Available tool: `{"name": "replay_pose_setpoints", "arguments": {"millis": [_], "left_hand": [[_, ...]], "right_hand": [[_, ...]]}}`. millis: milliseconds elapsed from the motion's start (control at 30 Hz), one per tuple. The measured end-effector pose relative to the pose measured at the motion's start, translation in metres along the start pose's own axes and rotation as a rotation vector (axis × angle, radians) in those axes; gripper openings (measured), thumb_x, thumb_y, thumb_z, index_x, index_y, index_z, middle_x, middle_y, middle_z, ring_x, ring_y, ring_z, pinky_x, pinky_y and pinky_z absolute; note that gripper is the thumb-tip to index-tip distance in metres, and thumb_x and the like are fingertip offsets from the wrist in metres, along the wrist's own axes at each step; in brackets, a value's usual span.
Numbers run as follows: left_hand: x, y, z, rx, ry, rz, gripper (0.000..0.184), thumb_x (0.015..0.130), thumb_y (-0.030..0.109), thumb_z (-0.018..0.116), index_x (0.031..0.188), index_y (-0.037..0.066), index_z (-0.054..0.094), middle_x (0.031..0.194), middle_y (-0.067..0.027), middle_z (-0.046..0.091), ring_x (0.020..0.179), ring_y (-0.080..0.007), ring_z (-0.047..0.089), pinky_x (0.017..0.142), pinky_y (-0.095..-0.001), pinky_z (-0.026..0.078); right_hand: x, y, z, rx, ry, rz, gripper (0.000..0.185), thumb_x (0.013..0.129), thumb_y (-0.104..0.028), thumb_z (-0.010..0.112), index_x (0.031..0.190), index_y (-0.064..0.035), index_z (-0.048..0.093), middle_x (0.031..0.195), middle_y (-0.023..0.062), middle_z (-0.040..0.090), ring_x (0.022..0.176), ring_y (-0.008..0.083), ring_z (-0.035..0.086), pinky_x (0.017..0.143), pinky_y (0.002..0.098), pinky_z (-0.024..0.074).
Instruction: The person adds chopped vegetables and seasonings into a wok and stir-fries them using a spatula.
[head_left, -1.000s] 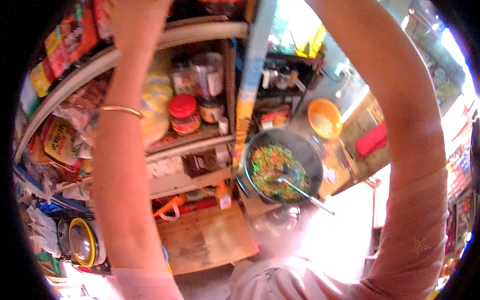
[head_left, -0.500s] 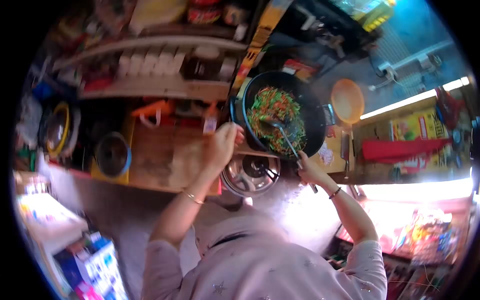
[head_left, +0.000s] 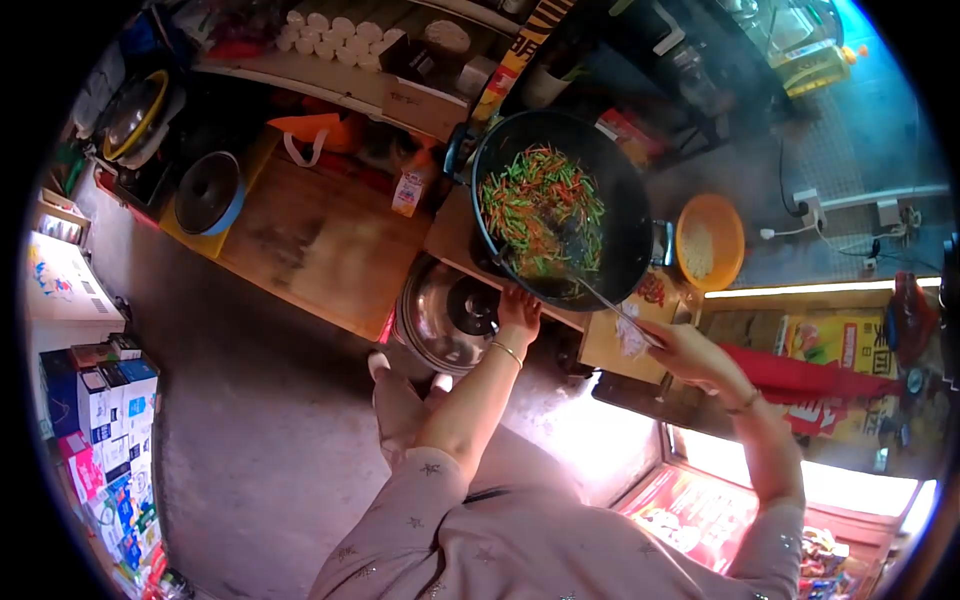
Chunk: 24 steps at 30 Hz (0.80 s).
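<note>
A large dark wok [head_left: 625, 190] holds shredded green and orange-red vegetables [head_left: 540, 205]. My right hand [head_left: 690, 358] is closed round the handle of a metal spatula [head_left: 622, 314], which slants over the wok's near right rim; its head is down by the food and hard to see. At the near rim, my left hand [head_left: 519, 317] has its fingers curled together. Whether they grip the rim or merely rest by it, I cannot tell. Just below and left of that hand lies a shiny pot lid with a dark knob [head_left: 440, 320].
An orange bowl [head_left: 724, 245] with pale contents stands right of the wok. Leftward are a wooden table [head_left: 320, 240], a lidded blue pot [head_left: 210, 195] and an orange bag [head_left: 315, 130]. A cutting board [head_left: 612, 345] lies near my right hand, and red cloth or plastic [head_left: 800, 370] beyond it.
My left hand has come from the wok's left side to its near rim. My right hand has shifted rightward with the spatula, whose head has moved from mid-food toward the near side.
</note>
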<state>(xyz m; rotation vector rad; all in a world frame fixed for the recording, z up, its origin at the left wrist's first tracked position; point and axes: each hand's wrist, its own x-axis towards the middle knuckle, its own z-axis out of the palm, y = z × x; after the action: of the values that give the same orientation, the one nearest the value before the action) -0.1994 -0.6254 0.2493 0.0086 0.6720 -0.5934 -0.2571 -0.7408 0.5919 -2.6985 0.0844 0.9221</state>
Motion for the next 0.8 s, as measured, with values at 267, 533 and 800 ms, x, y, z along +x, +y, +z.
{"name": "replay_pose_setpoints", "arguments": {"millis": [267,533,800], "left_hand": [[0.023,-0.005,0.006,-0.149,-0.307,0.159,0.035,0.092,0.031,0.04,0.118,0.012,0.052,0.12,-0.0044,0.055,0.11,-0.0249,0.05,0.096,-0.0422,0.039],[0.001,0.005,0.035,-0.282,-0.209,0.117,0.027,0.089,0.027,0.045,0.104,0.009,0.06,0.108,-0.0105,0.06,0.098,-0.0286,0.055,0.089,-0.0429,0.042],[0.008,0.02,0.034,-0.106,-0.028,0.009,0.023,0.089,0.038,0.037,0.086,0.023,0.053,0.085,0.0075,0.056,0.078,-0.0119,0.052,0.066,-0.0328,0.041]], "right_hand": [[0.124,0.016,0.004,0.034,0.409,-0.074,0.049,0.081,-0.007,0.052,0.129,-0.0081,0.04,0.089,0.0254,0.059,0.083,0.0406,0.058,0.07,0.0428,0.0458],[0.021,0.002,-0.007,0.003,0.148,-0.172,0.05,0.082,-0.012,0.053,0.13,-0.0059,0.038,0.078,0.0213,0.059,0.067,0.0339,0.06,0.06,0.0399,0.0466],[0.076,0.003,0.016,0.001,0.317,-0.054,0.046,0.081,-0.007,0.048,0.127,-0.0081,0.042,0.076,0.0251,0.058,0.071,0.0415,0.058,0.065,0.0453,0.046]]}}
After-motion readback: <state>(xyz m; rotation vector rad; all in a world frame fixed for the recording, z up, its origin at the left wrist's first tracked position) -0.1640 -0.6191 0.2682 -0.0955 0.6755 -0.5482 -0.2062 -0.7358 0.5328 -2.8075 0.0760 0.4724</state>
